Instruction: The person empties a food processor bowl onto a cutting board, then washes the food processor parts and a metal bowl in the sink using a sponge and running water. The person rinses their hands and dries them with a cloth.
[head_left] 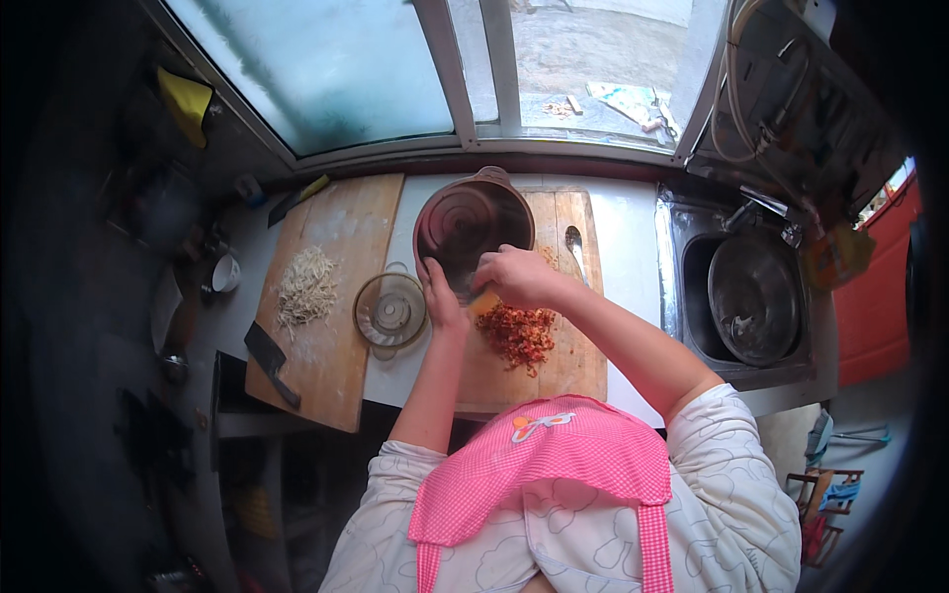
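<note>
A deep reddish-brown pot [474, 215] is tipped towards me above a wooden cutting board [586, 356]. My left hand [442, 298] grips its near left rim. At the pot's near right edge, my right hand [519, 276] holds a small yellow-orange object [484, 303], partly hidden, so its kind is unclear. Chopped red food [519, 333] lies in a heap on the board just below my hands. A spoon [576, 252] rests on the board's right part. Left of my left wrist stands a round glass dish or lid [390, 310] with side tabs.
A floured wooden board [341, 378] at left bears pale shreds [308, 287] and a cleaver [273, 363] at its near left edge. Another knife [298, 200] lies at its far corner. Right is a metal sink [693, 296] holding a large metal basin [754, 296]. A window frame borders the counter's back.
</note>
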Demonstrator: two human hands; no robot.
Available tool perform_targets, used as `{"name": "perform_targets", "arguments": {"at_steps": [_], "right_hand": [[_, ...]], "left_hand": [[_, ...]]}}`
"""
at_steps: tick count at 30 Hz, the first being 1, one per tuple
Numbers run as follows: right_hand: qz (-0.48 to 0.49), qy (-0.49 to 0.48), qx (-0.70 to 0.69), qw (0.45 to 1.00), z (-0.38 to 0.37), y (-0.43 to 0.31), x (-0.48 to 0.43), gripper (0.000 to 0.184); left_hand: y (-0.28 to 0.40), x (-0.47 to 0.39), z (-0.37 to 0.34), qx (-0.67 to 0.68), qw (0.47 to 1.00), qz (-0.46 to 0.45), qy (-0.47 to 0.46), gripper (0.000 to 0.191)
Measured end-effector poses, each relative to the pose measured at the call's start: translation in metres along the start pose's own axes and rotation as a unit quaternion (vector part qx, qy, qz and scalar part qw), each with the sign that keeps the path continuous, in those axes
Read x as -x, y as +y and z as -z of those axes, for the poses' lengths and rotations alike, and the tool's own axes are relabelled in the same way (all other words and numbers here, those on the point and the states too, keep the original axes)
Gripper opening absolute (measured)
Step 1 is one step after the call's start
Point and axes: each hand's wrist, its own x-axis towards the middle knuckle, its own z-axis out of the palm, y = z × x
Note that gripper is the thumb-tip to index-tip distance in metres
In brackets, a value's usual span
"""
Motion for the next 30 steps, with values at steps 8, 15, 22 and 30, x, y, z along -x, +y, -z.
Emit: {"name": "perform_targets", "arguments": {"at_steps": [8,15,22,30], "right_hand": [[0.055,0.107,0.218,0.969,0.015,0.001,0.043,0.017],[0.054,0.143,0.204,0.967,-0.025,0.027,0.069,0.017],[0.098,0.395,0.005,0.913,-0.009,-0.015,0.071,0.027],[0.024,0.338,-0.104,0.935,-0.018,0.023,0.077,0.022]], "left_hand": [[-0.004,-0.005,0.021,0.01,0.996,0.025,0.088,0.05],[0.018,0.0,0.046,0.101,0.972,0.102,0.188,0.051],[0.034,0.024,0.042,0.001,0.951,0.119,0.287,0.047],[0.017,0.044,0.046,0.099,0.951,0.124,0.266,0.042]]}}
